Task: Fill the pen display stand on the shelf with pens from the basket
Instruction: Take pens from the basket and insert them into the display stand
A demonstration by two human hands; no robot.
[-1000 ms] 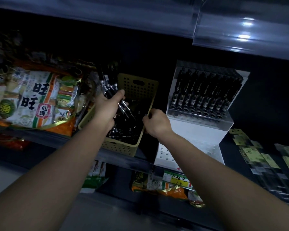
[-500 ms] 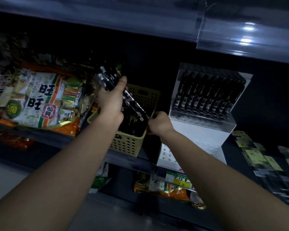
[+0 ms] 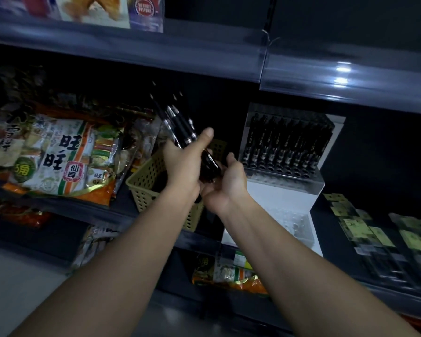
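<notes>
Pens bunched above the basket;
left hand clamps them mid-barrel, light, likely slippery; right hand cups the ends.

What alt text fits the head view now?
The left hand grips a bundle of black pens above the tan basket, while the right hand cups their lower ends. To the right stands the pen display stand, its upper row filled with pens; snack bags lie to the left.
</notes>
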